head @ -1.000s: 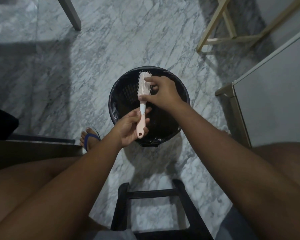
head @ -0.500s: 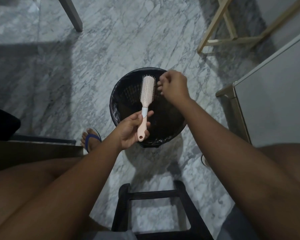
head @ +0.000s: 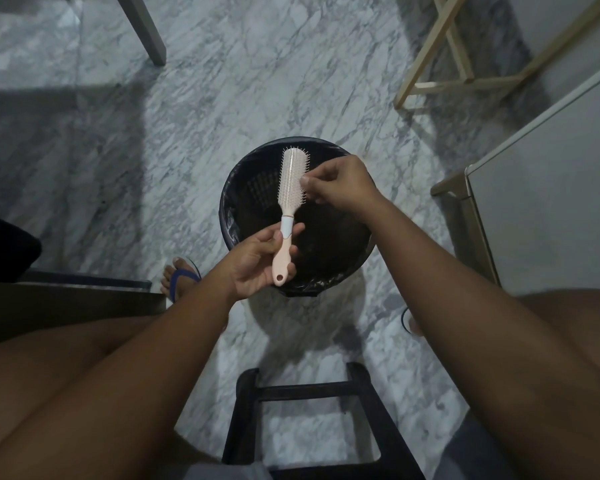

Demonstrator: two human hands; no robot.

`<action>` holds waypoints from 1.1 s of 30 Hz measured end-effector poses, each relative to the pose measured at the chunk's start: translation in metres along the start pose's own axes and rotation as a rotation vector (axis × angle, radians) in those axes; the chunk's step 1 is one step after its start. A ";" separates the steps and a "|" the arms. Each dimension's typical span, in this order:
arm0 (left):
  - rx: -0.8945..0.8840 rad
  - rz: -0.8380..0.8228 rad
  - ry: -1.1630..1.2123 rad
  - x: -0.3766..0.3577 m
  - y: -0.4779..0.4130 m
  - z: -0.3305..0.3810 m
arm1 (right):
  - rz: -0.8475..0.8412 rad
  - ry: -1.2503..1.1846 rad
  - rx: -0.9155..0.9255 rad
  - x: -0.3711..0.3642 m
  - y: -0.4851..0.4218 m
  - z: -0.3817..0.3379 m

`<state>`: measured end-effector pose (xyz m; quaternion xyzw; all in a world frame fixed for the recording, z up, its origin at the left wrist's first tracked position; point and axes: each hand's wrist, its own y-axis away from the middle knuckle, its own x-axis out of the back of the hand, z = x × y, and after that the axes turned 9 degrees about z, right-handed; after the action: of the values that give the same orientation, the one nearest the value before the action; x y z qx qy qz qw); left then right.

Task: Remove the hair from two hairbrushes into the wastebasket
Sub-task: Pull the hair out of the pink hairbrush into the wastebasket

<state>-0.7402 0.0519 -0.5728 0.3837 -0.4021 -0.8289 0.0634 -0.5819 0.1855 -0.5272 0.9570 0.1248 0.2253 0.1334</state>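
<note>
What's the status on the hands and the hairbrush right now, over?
Left hand grips hairbrush handle, above wastebasket. Right hand pinches at bristles; hair too fine to see. Nothing blocking the drop.

One wide-angle camera rides on the person's head, facing forward and steeply down. It looks from close above onto the left hand and right hand at the hairbrush, centred over the wastebasket on the marble floor. Near, it takes in the thighs and a black stool; far, a table leg on the left and a wooden frame on the right.
</note>
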 end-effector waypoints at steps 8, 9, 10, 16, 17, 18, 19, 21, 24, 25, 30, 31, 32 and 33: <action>0.009 -0.004 0.031 -0.006 -0.002 0.000 | 0.288 -0.189 -0.190 0.000 -0.021 0.001; 0.017 -0.001 0.018 -0.007 -0.003 -0.003 | 0.291 -0.151 -0.160 0.000 -0.022 0.001; 0.019 0.004 0.002 -0.007 -0.004 -0.005 | 0.266 -0.074 -0.105 0.000 -0.021 0.000; -0.023 0.063 -0.166 -0.007 -0.005 -0.009 | 0.190 0.398 0.134 -0.023 -0.017 -0.013; -0.023 0.057 -0.168 -0.008 -0.005 -0.010 | 0.249 0.371 0.122 -0.021 -0.021 -0.014; -0.024 0.051 -0.163 -0.009 -0.004 -0.010 | 0.284 0.346 0.111 -0.019 -0.024 -0.016; -0.022 0.045 -0.157 -0.009 -0.004 -0.009 | 0.294 0.333 0.098 -0.017 -0.026 -0.018; -0.017 0.035 -0.147 -0.009 -0.004 -0.008 | 0.262 0.320 0.083 -0.013 -0.029 -0.020; -0.012 0.022 -0.147 -0.008 -0.004 -0.006 | 0.254 0.318 0.063 -0.008 -0.029 -0.020; -0.007 0.017 -0.149 -0.008 -0.004 -0.006 | 0.265 0.313 0.037 -0.006 -0.030 -0.017; 0.002 0.017 -0.101 -0.006 -0.003 -0.003 | 0.301 -0.070 -0.143 -0.012 -0.023 -0.003; 0.000 0.022 -0.072 -0.006 -0.002 -0.002 | 0.277 -0.206 -0.199 -0.015 -0.019 -0.002; -0.004 0.028 -0.044 -0.006 -0.003 -0.002 | 0.239 -0.275 -0.236 -0.018 -0.014 -0.002; -0.008 0.035 -0.017 -0.007 -0.003 -0.001 | 0.194 -0.278 -0.239 -0.020 -0.009 0.001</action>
<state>-0.7340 0.0562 -0.5715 0.3695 -0.4062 -0.8323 0.0761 -0.6007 0.1876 -0.5388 0.9638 -0.0151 0.1159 0.2397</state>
